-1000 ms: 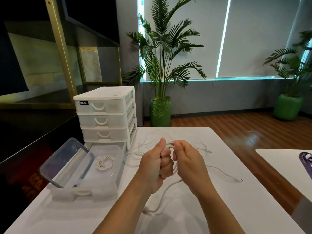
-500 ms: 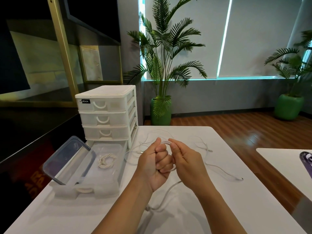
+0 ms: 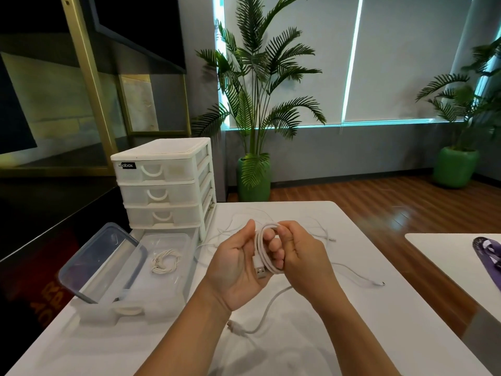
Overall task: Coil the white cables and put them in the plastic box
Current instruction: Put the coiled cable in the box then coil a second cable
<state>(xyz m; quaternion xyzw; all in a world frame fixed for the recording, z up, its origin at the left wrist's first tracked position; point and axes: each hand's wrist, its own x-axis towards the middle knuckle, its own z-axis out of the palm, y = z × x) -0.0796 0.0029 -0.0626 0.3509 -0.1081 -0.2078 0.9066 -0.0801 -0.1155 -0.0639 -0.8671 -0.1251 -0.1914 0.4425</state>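
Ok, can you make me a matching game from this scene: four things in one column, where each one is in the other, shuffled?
Things
1. thin coiled cable
2. thick cable loop
3. clear lid
4. drawer unit

Places
A. leaning tilted at the left side of the plastic box
B. held by the left hand and right hand
C. standing on the table behind the box
D. lying inside the box

Pairs: 1-D, 2-B, 3-A, 4-C

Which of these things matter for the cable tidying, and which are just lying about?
Part of the job: white cable in left hand and right hand; coiled cable in plastic box; loose cables.
Just lying about: drawer unit; potted palm; purple thing.
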